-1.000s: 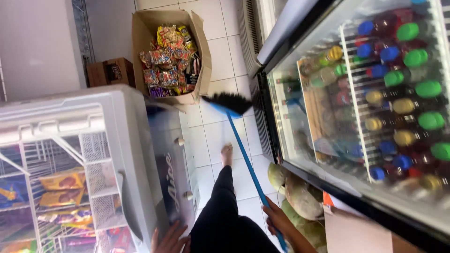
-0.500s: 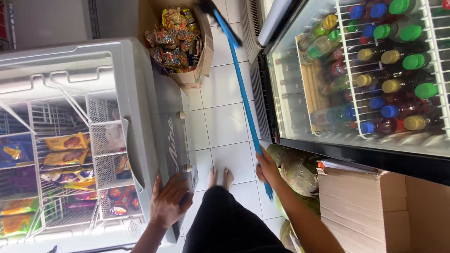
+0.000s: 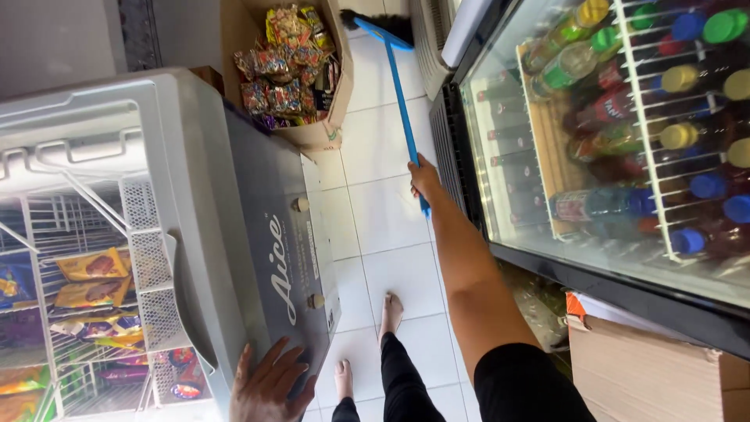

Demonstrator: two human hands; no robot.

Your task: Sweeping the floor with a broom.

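Right hand (image 3: 424, 178) reaches fwd w/ arm extended, fingers clamped round the long blue plastic broom handle (image 3: 401, 101); its dark bristle head (image 3: 380, 26) sits far down the white tiled floor (image 3: 375, 234), just beside a brown cardboard box (image 3: 320, 134) packed w/ bright foil snack packets (image 3: 285, 66). Left hand (image 3: 269, 383) lies flat, fingers spread apart, on the near corner of a grey chest freezer (image 3: 269, 234); under its glass lid, white wire baskets hold yellow and purple ice-cream packs (image 3: 90, 281). On the right, a glass-door drinks fridge (image 3: 625, 141) holds rows of bottles w/ green, blue, yellow caps on wire shelves. Bare feet on the tiles betw. freezer and fridge. Another cardboard box (image 3: 648, 367) bottom right.
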